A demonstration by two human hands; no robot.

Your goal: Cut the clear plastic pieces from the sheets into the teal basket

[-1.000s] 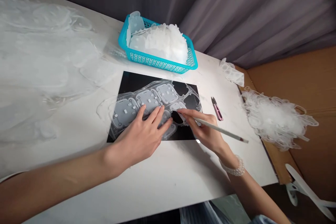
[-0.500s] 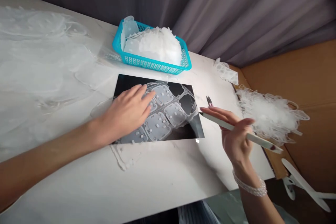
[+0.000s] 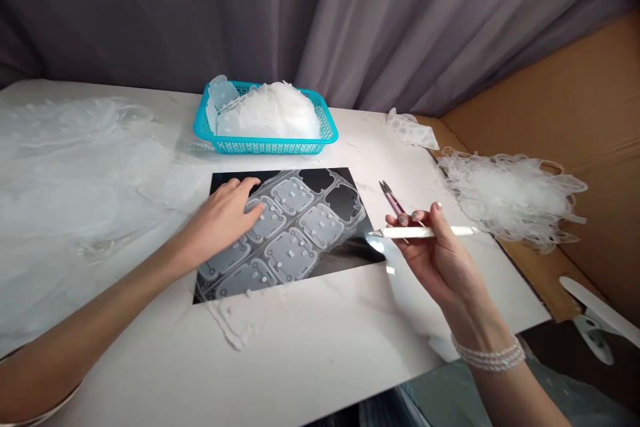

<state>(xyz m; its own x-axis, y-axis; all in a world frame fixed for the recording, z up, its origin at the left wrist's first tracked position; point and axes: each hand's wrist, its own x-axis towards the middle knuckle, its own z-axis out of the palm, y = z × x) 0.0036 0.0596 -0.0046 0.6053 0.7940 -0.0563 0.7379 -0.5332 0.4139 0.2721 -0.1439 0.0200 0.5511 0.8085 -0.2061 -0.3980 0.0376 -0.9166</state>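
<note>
Evidently only partway through a clear plastic sheet (image 3: 287,223), a worker at a white table (image 3: 300,360) holds both hands apart above the work. The sheet lies on a black board (image 3: 345,259) in the middle of the table, its loose edge spilling over the near side. Two openings toward its far right end show bare black, their pads gone; at least six pads (image 3: 293,257) sit in the frame, with more possibly hidden by the left hand (image 3: 225,213). That hand rests over the board's left side, fingers loosely spread and gripping nothing visible; whether it touches the plastic cannot be told. The right hand (image 3: 445,263), palm turned up, pinches a white pen-shaped tool (image 3: 407,232) between thumb and fingers, its point just off the board's right edge. Beyond, a blue basket (image 3: 265,141) is heaped with loose pads (image 3: 280,110), apparently finished pieces, while a tangle of leftover frames (image 3: 505,197) to the right suggests many sheets done. A broad pile of plastic (image 3: 100,180) at left appears to be the stock outstanding. Small snips (image 3: 393,199) lie near the right fingers. No brand, label or writing can be read on basket, tool, snips or cardboard (image 3: 550,73).
</note>
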